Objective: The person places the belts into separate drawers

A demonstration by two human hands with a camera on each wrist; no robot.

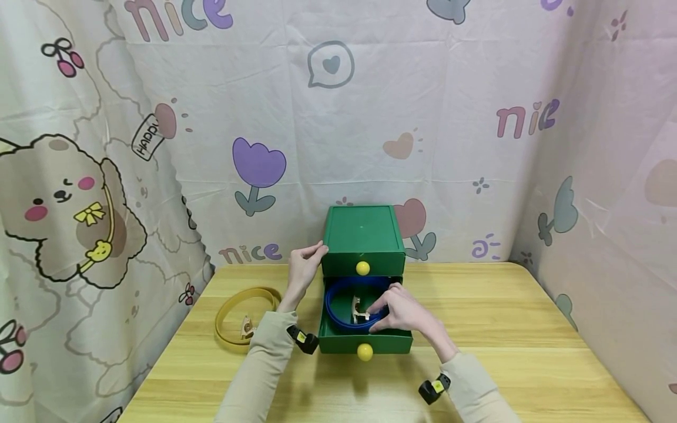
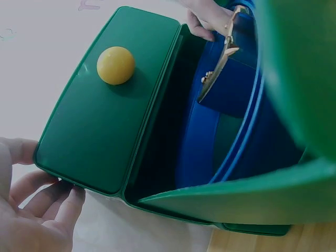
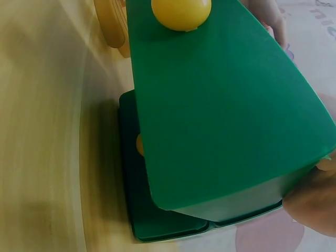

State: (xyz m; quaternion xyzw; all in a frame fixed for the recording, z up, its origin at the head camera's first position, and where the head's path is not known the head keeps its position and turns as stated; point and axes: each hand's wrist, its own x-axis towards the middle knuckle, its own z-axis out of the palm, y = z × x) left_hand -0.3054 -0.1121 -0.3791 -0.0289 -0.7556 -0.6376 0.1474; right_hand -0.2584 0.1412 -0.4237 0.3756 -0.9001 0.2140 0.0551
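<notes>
A green drawer cabinet with yellow knobs stands on the table, one drawer pulled out. In it lies a coiled blue belt with a gold-coloured buckle. My right hand reaches into the drawer and grips the right part of the coil, thumb at its front rim. Only part of that hand shows in the right wrist view, behind the drawer front. At the cabinet's upper left corner, my left hand holds the edge with fingers bent against the top and side.
A coiled yellow belt with its own buckle lies on the wooden table, left of the cabinet. Below the pulled-out drawer, a further green drawer front shows in the right wrist view. A printed curtain hangs behind.
</notes>
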